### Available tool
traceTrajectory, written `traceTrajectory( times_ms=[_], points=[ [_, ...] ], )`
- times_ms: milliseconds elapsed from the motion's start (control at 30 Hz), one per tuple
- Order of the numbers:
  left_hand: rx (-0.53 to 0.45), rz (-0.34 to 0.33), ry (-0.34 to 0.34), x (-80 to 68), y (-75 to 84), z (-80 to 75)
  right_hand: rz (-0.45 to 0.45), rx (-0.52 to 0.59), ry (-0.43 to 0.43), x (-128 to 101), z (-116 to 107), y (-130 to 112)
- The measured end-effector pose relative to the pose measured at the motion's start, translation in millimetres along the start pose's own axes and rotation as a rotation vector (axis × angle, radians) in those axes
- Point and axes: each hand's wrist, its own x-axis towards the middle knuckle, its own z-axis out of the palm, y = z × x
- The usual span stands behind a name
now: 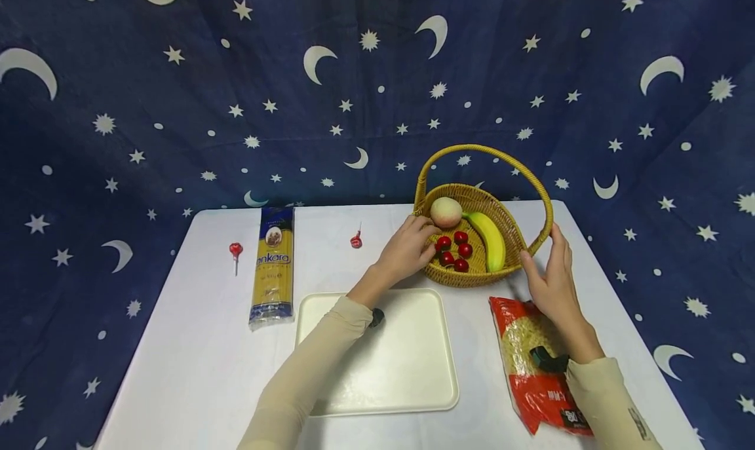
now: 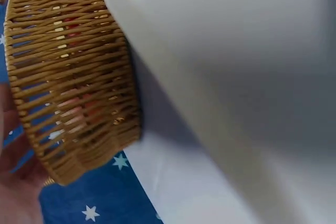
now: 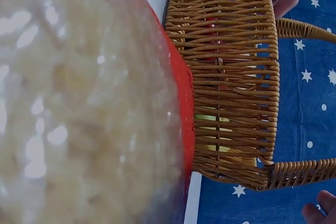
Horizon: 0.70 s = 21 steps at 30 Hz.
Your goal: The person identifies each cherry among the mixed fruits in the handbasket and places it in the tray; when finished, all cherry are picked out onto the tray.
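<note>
A wicker basket [image 1: 466, 280] with a tall arched handle stands at the back right of the table. Inside it lie a peach [image 1: 445, 212], a banana [image 1: 488, 240] and several red cherries [image 1: 461, 250]. My left hand [image 1: 408, 248] reaches over the basket's left rim, its loosely bent fingers near the cherries. On the other side, my right hand [image 1: 554, 283] is beside the handle's right base, fingers extended. The right wrist view has these fingertips [image 3: 320, 208] apart from the wicker. The left wrist view shows the basket's woven side [image 2: 73, 77], with left fingers beyond the rim.
A cream tray [image 1: 407, 365] lies under my left forearm. Below my right forearm is a red bag of pasta [image 1: 531, 345]. Toward the left are a spaghetti packet [image 1: 274, 266] and a red lollipop [image 1: 236, 249]; another lollipop [image 1: 356, 240] lies behind the tray. A starry cloth [image 1: 377, 109] hangs behind.
</note>
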Motion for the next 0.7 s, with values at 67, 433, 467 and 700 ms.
traceTrajectory(
  times_ms=[67, 433, 467, 700],
  points=[
    [0.009, -0.018, -0.054, 7.4, 3.0, 2.0, 0.002, 0.000, 0.001, -0.3, 0.0, -0.2],
    [0.082, -0.187, -0.324, 37.4, 19.0, 2.4, -0.036, -0.005, 0.008, 6.0, 4.3, 10.2],
    [0.084, -0.202, -0.345, 39.1, 20.2, 2.5, -0.036, -0.003, 0.005, 6.5, 4.6, 11.3],
    [0.083, -0.259, -0.412, 47.5, 23.7, 7.0, -0.052, 0.018, -0.009, 8.7, 4.9, 14.7]
  ],
)
